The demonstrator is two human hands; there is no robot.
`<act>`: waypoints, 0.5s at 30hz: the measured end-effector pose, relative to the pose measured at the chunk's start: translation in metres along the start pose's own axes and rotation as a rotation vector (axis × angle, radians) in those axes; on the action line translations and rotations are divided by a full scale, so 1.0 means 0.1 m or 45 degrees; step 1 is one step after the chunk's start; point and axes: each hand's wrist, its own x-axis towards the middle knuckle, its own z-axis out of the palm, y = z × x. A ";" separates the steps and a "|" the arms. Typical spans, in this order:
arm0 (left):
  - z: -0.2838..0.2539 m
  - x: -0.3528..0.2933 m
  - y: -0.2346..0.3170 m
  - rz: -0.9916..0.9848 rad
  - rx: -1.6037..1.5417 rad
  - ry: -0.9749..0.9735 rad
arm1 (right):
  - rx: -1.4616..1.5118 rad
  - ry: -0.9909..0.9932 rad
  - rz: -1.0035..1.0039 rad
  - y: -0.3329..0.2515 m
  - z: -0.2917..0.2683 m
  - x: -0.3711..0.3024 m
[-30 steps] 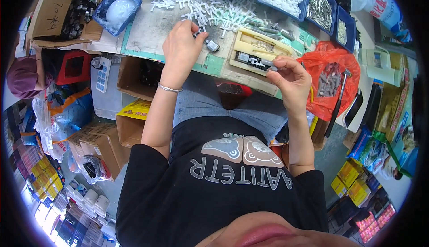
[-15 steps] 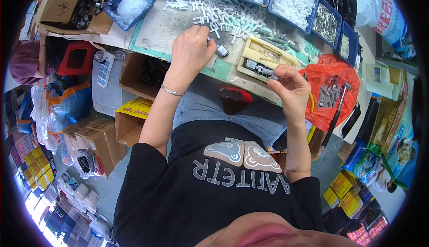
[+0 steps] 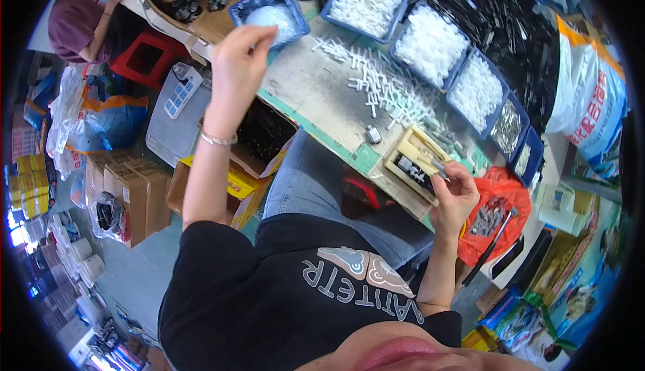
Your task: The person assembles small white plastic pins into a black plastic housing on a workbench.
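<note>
My left hand is raised at the near side of a blue bin that holds a translucent whitish mass. Its thumb and fingers are pinched together; whatever they hold, if anything, does not show. Over a cream block-shaped fixture, my right hand grips a small grey piece between thumb and fingertips. Dark parts lie in the fixture's near slot. A small silvery metal piece rests on the table to the left of it.
White plastic pieces are scattered beyond the fixture. Blue bins of white parts and metal pins line the far side. A red bag with grey pieces and a hammer are at right. Another person's arm shows far left.
My left hand has gone from beside the small metal piece over to the blue bin at the left. The view has turned. My right hand stays at the fixture.
</note>
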 end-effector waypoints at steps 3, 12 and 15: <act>-0.09 0.29 -0.26 0.397 0.357 -0.142 | -0.047 -0.014 -0.056 -0.05 0.05 0.08; 0.07 0.38 -0.51 0.619 0.689 -0.524 | -0.077 -0.064 0.040 -0.13 0.18 0.11; 0.02 0.38 -0.43 0.610 0.598 -0.463 | -0.053 -0.057 -0.024 -0.18 0.14 0.08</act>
